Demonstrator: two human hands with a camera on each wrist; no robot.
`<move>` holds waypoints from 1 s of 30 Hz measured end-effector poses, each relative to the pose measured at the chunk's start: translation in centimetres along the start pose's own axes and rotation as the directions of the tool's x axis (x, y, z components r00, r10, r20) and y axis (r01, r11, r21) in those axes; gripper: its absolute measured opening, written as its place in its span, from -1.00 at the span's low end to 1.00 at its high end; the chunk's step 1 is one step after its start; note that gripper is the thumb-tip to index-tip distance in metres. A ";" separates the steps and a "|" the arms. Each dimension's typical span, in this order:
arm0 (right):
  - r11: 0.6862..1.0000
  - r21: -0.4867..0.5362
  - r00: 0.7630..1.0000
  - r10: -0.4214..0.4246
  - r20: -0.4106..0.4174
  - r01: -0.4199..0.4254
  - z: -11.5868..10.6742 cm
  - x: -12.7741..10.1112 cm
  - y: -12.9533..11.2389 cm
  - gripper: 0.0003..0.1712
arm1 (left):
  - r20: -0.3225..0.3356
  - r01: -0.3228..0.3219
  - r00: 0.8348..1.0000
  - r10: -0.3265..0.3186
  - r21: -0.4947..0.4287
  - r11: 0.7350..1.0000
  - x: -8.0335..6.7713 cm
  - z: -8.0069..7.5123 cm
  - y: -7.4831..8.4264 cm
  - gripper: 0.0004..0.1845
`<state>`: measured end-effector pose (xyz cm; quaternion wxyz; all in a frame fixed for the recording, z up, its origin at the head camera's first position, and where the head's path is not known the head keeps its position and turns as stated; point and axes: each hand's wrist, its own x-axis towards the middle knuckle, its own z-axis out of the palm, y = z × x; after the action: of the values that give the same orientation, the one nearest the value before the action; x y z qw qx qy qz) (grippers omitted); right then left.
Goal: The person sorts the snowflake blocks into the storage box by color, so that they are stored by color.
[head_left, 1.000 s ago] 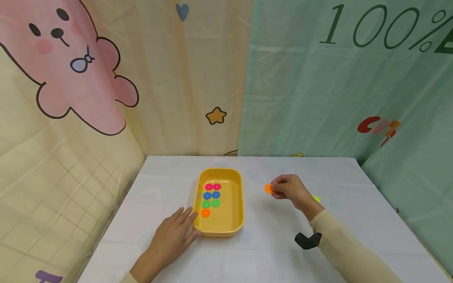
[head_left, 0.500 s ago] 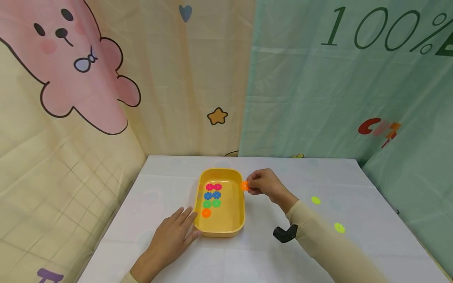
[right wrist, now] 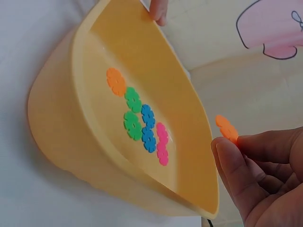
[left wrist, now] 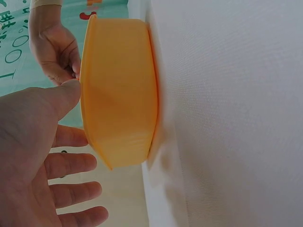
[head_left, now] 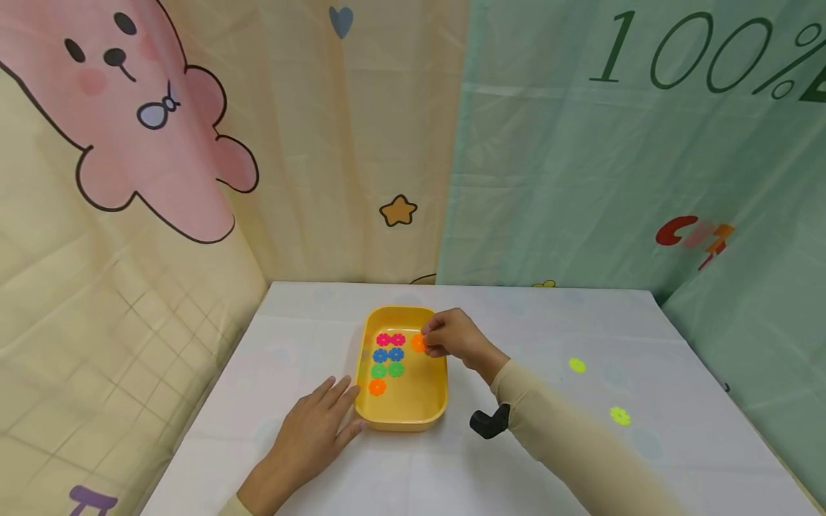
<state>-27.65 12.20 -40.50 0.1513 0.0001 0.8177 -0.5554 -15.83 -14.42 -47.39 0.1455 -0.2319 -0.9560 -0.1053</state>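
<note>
My right hand (head_left: 459, 337) pinches an orange flower-shaped disc (right wrist: 227, 128) between thumb and fingertips, above the right side of the yellow tray (head_left: 434, 387). Straight-fingered, my left hand (head_left: 316, 423) rests at the tray's left wall, its thumb and fingertips at the rim in the left wrist view. Inside the tray, on its left half, lie two pink discs (right wrist: 162, 144), two blue discs (right wrist: 148, 128), two green discs (right wrist: 133, 113) and a single orange disc (right wrist: 116, 82). They form short rows by colour.
Two yellow-green discs, a farther one (head_left: 577, 365) and a nearer one (head_left: 620, 416), lie on the white table (head_left: 529, 473) to the right. A black device (head_left: 489, 422) is strapped at the right wrist. Printed curtains (head_left: 348, 143) hang behind and beside the table.
My right hand has carried the orange disc leftward from over the table to above the tray, uncovering the yellow-green discs. The left hand stays in place at the tray.
</note>
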 end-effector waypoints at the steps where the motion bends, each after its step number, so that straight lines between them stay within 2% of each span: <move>1: 1.000 -0.007 1.000 0.001 0.004 -0.001 0.2 0.1 0.0 -0.90 | -0.001 0.000 1.000 0.000 -0.002 1.000 0.0 0.0 0.0 -0.36; 8: 0.998 -0.063 1.000 0.018 0.023 -0.016 1.9 0.8 0.2 -0.93 | 0.008 0.002 1.000 -0.002 -0.003 1.000 0.0 0.0 0.0 -0.35; 17: 0.982 -0.189 0.999 0.022 0.037 -0.015 4.4 1.6 0.8 -0.93 | 0.024 0.006 1.000 -0.006 0.003 1.000 0.0 0.0 0.0 -0.34; 23: 0.949 -0.315 0.998 0.022 0.054 -0.004 6.0 1.8 1.1 -0.89 | 0.034 0.008 0.999 -0.009 0.011 1.000 0.0 0.0 0.1 -0.35; 30: 0.890 -0.456 0.998 0.018 0.067 0.014 6.9 1.8 1.4 -0.89 | 0.014 0.001 1.000 -0.001 0.008 1.000 0.0 0.0 0.0 -0.36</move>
<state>-27.38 6.15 -44.57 0.1760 -0.0538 0.9195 -0.3474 -15.81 -14.44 -47.35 0.1395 -0.2315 -0.9576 -0.0996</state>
